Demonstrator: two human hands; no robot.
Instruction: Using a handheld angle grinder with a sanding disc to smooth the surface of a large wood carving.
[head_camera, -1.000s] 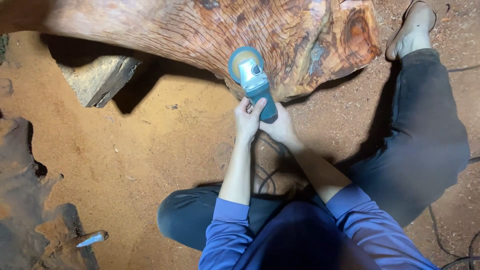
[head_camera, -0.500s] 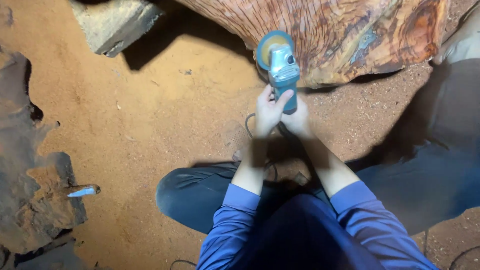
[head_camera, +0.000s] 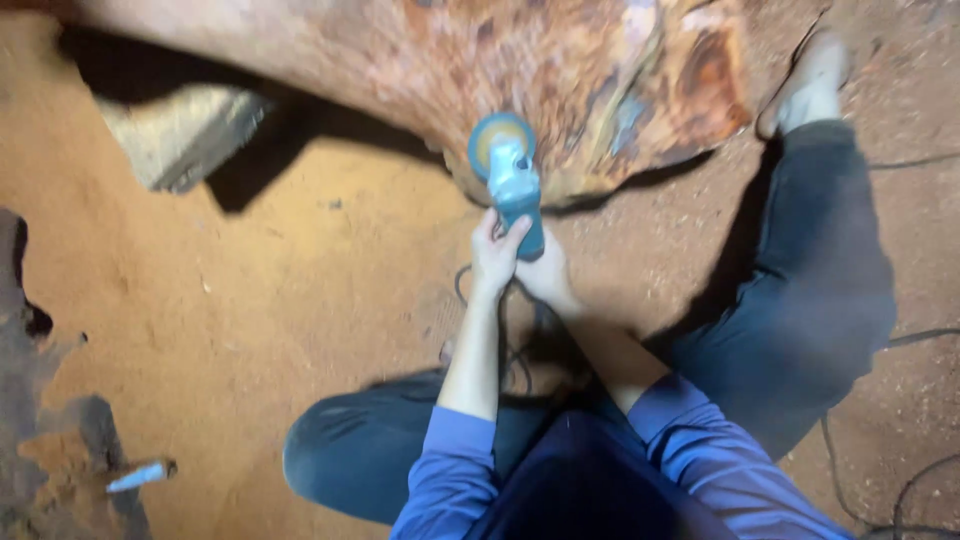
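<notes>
- So the person's sitting on the dirt floor (head_camera: 250, 300) with both hands wrapped round a teal angle grinder (head_camera: 512, 190), disc end pressed up against the lower edge of a big reddish wood slab (head_camera: 600, 80).
- What could go wrong, as I see it: the disc sits right on a curved, knotty edge, so it could catch and kick back toward the wrists or lap – the body is straight behind the tool.
- The power cord (head_camera: 515, 350) loops down between the forearms and over the legs. If it snags on a knee it could tug the grinder off line.
- One leg is stretched out alongside the slab, and that foot (head_camera: 805, 85) lies near the wood. A slip sideways heads that way.
- The frame is blurry, so I can't tell whether there's a guard on the disc.
- Grip: the left hand (head_camera: 497, 258) is closed round the grinder body, thumb up along the side, fingers curled tight.
- The right hand (head_camera: 548, 280) is closed too, just below and behind the left, holding the tail end of the body – partly hidden, so I can't see the finger placement.
- Off to the left there's a pale stone block (head_camera: 180, 135) propping the slab, and a rough dark stump (head_camera: 60, 470).
</notes>
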